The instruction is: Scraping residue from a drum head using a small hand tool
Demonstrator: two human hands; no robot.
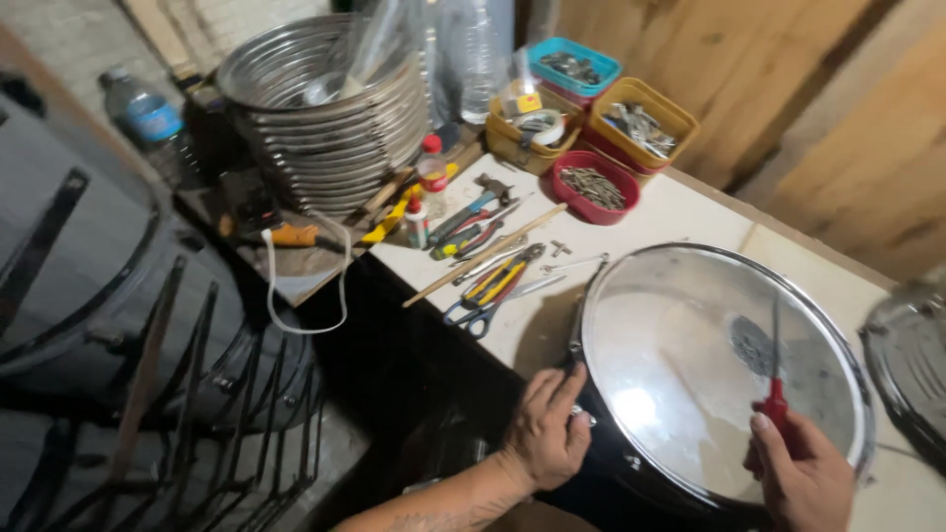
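Drum (690, 365) sits on the table (690, 212), at its near edge, clear head facing up, chrome hoop around it, black shell below.

Left hand (547, 429): forearm enters from bottom centre, wrist bent; the hand lies against the drum's left rim, fingers curled over the hoop, thumb (570, 382) pointing up along the edge. Grip closed on the rim.

Right hand (803, 473): comes in from the bottom right, fist wrapped around the red handle of a screwdriver (776, 369). Shaft points up and away over the drum head, above a grey patch on the skin. Whether the tip touches the head cannot be told.

Left of the drum on the table: pliers (498, 281), scissors (488, 313), a wooden stick (483, 256). Behind: 1 red bowl (594, 187) of screws.
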